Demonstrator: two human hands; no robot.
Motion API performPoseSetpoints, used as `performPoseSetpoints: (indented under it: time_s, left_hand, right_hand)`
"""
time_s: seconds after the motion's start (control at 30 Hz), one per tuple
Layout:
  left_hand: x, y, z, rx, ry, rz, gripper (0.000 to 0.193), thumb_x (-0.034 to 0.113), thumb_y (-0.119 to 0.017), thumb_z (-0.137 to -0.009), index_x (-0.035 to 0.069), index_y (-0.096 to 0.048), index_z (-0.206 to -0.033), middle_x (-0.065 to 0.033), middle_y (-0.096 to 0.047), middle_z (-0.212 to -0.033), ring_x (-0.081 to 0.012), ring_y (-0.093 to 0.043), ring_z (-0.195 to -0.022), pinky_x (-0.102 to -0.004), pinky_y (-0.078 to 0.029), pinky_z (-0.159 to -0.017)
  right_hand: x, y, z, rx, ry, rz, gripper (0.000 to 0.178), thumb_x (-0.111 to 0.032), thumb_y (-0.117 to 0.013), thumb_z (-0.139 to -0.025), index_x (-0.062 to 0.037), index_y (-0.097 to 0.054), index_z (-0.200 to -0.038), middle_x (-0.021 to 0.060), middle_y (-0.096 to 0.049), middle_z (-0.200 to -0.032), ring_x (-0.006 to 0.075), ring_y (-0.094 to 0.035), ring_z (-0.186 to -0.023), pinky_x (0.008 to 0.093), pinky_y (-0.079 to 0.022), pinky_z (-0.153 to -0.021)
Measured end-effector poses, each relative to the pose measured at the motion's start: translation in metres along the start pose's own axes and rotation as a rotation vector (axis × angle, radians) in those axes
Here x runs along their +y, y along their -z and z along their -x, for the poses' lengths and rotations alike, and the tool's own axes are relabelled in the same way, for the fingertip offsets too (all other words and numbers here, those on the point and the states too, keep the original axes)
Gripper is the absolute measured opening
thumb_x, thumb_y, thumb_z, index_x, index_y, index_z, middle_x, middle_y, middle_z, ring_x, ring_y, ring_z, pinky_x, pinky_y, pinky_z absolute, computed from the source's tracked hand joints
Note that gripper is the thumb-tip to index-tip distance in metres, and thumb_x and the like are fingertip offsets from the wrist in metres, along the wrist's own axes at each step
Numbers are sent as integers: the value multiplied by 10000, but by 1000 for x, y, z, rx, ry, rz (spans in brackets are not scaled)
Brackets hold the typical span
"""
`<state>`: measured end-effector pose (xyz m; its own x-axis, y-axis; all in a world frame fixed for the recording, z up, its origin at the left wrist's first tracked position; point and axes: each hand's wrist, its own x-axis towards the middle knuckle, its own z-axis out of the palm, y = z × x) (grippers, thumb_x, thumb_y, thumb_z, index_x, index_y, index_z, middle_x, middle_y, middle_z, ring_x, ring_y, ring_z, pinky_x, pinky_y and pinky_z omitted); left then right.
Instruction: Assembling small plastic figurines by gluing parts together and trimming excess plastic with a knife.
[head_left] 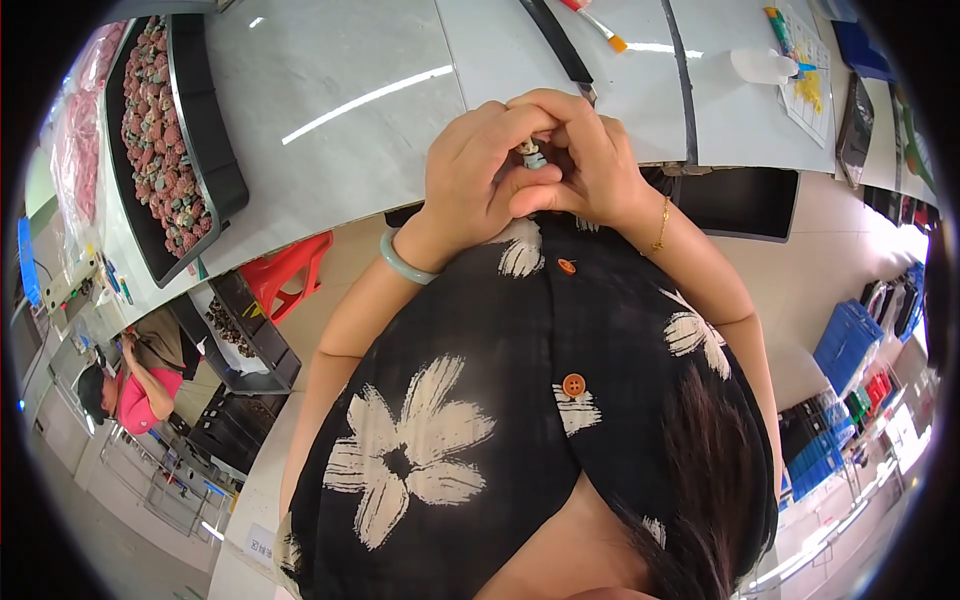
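Observation:
Close in front of my chest, at the table's near edge, both hands meet around a small painted piece (pixel 533 156). It shows pale blue-grey and tan, like a tiny figurine, though the fingers cover most of it. My left hand (pixel 468 172) is closed, its thumb pressed against the lower part of the piece. The fingers of my right hand (pixel 598 160) curl over it from the other side, their tips touching the left hand's. Just beyond the hands, a black-handled knife-like tool (pixel 560 42) lies on the grey table (pixel 340 90).
At left, a black tray (pixel 212 130) holds many small pink and green pieces. A red-handled brush (pixel 603 30) and white squeeze bottle (pixel 762 67) lie at the back right. A black bin (pixel 740 207) sits below the edge. A red stool (pixel 290 272) and a co-worker (pixel 140 390) are lower left.

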<state>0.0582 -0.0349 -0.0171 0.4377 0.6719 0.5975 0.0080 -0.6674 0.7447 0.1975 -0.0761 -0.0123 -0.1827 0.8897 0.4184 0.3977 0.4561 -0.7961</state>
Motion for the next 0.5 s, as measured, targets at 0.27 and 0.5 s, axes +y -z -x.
performPoseSetpoints:
  time_s: [0.27, 0.5]
  left_hand:
    - [2, 1, -1, -13, 44, 17, 288, 196, -657, -720, 56, -548, -947, -44, -568, -720, -164, -489, -525, -257, -385, -460]
    - [2, 0, -3, -32, 46, 15, 284, 197, -650, -727, 56, -549, -952, -44, -574, -729, -166, -494, -535, -256, -389, -463]
  right_hand:
    - [1, -1, -1, -6, -10, -15, 771, -508, -654, -632, 50, -393, -1096, 60, -563, -792, 89, -497, -557, 195, -417, -481]
    - [-2, 1, 0, 11, -88, -62, 699, -480, -686, -625, -9, -437, -1077, 94, -587, -786, 220, -600, -655, 276, -494, -596]
